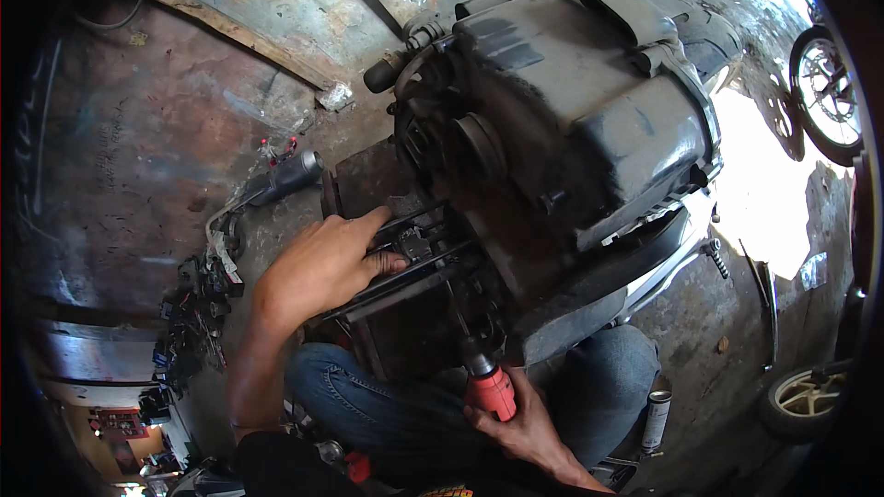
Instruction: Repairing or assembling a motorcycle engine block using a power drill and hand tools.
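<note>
My left hand (322, 267) reaches across to a dark frame piece (419, 244) with parallel bars. Its thumb and fingers are closed around a small black part set between those bars. In my right hand (529, 428) is a red drill (493, 393), with a dark chuck and a long thin bit pointing away from me. The bit runs up to the near side of the frame; whether its tip touches anything is hidden in shadow. Just beyond stands a large dusty black and grey vehicle body (589, 83), with dark mechanical parts along its left side.
A grey cylindrical part (290, 175) lies on the floor to the left, near tangled black wiring (198, 313). A wooden beam (239, 37) borders a painted panel. By my right knee stands a spray can (656, 419). Wheels (829, 97) show at the right.
</note>
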